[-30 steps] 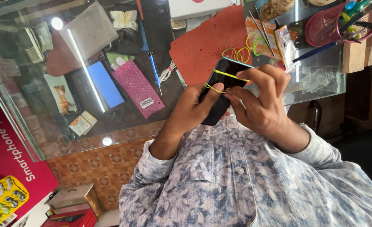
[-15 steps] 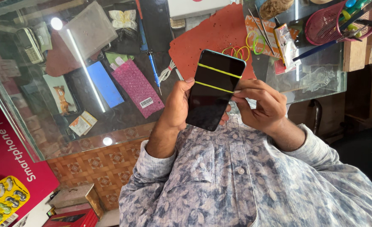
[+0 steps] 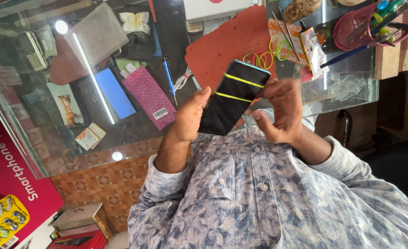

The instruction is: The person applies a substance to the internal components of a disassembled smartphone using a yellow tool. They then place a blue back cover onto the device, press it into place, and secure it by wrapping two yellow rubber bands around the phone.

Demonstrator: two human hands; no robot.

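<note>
The fingers (image 3: 199, 99) of the left hand (image 3: 187, 117) are curled along the left edge of a dark smartphone (image 3: 234, 97), gripping it and holding it up, tilted, above the glass desk (image 3: 134, 138). The right hand (image 3: 282, 108) is at the phone's right edge; its fingers are bent and pinched near the upper right corner, where two yellow rubber bands (image 3: 241, 88) wrap across the screen. I cannot tell whether those fingers hold a band, the phone, or neither. The phone has a black screen and a thin blue rim at its top edge. Both forearms come out of the rolled sleeves of a blue-grey patterned shirt (image 3: 259, 198) in the near part of the scene.

Just behind the phone, on the desk, lies a red-brown mat (image 3: 222, 46). Loose rubber bands (image 3: 266, 55), yellow, orange and green, lie at the mat's right side, just beside a small tube (image 3: 312, 48). To the far right stands a pink mesh basket (image 3: 356, 27) holding pens and tools. Left of the hands lie a blue screwdriver (image 3: 169, 80), a pink padded pouch (image 3: 151, 97) and a blue flat case (image 3: 114, 92). At the near left, below the desk, are a red box (image 3: 10, 175) and a patterned tile floor (image 3: 107, 180).
</note>
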